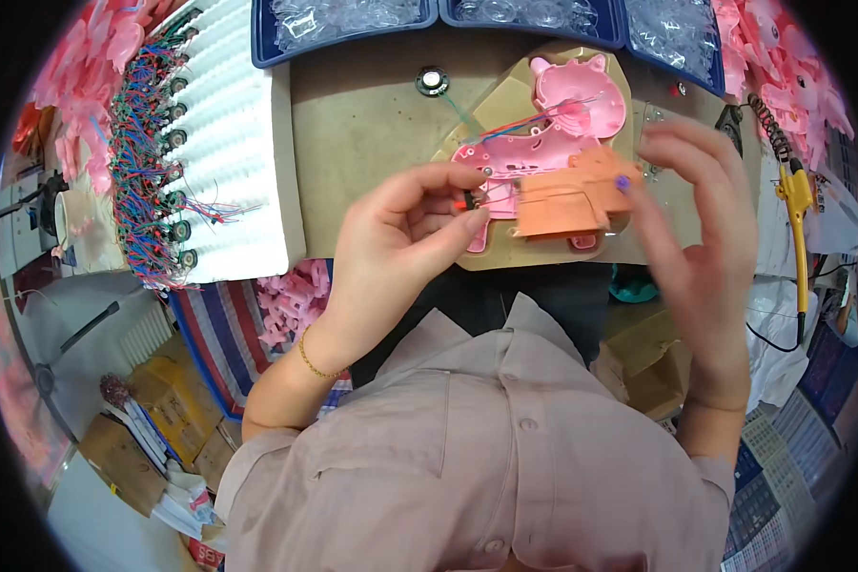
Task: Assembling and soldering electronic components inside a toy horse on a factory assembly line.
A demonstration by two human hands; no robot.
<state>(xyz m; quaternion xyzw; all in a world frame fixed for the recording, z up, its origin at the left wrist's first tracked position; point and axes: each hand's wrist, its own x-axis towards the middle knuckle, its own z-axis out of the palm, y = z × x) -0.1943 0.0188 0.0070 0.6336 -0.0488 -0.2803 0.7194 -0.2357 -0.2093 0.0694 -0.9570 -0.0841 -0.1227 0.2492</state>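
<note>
My left hand (pixel 400 224) pinches a small black-and-red part (pixel 469 201) between thumb and fingertips. Thin wires run from that part toward an orange plastic box-like piece (pixel 558 205), slightly blurred over the pink shell. My right hand (pixel 701 214) is smeared by motion, its fingers apart; the thumb tip is close to a purple bit (pixel 623 182) on the orange piece's right end. Whether it touches is unclear. Below lies an animal-shaped pink toy shell (pixel 582 100), open side up in a tan fixture (pixel 505 95). Red and blue wires (pixel 524 124) cross it.
A round speaker (pixel 432 81) lies left of the fixture. White foam racks (pixel 243 143) hold several wired speakers at left. Blue trays (pixel 343 43) of clear parts line the back. A yellow tool (pixel 796 219) hangs from a coiled cord at right, near piled pink parts (pixel 801 76).
</note>
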